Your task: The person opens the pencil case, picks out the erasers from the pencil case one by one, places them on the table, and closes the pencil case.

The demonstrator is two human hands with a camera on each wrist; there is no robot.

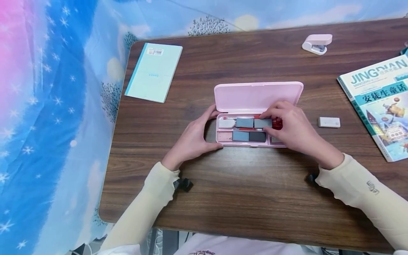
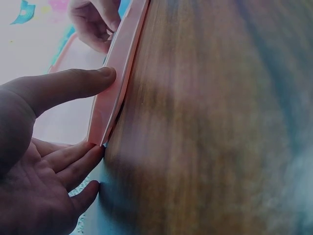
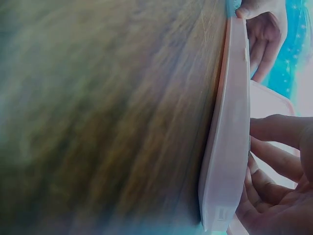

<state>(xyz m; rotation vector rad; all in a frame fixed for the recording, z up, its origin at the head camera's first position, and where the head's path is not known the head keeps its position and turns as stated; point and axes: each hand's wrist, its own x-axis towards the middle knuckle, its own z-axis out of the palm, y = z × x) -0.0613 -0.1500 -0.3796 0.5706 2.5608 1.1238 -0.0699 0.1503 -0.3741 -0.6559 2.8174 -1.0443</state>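
Note:
A pink pencil case [image 1: 258, 97] lies on the table with its lid raised at the back. My left hand [image 1: 194, 136] grips the case's left end, thumb against the front wall and fingers behind; the left wrist view shows the thumb [image 2: 88, 83] on the pink side. Over the right half of the case, my right hand [image 1: 294, 124] pinches a grey block [image 1: 262, 123] between thumb and fingers. Beside it sit another grey block [image 1: 244, 123], a white rounded piece [image 1: 226, 123], a bluish block [image 1: 240, 136], a dark block [image 1: 257, 136] and red-ended pens. The right palm hides the case's right end.
A white eraser [image 1: 329, 122] lies right of the case. Further right is a picture book [image 1: 382, 106], and a pink stapler [image 1: 317, 44] stands at the back. A pale green notebook [image 1: 154, 72] lies back left, near a patterned curtain [image 1: 63, 106].

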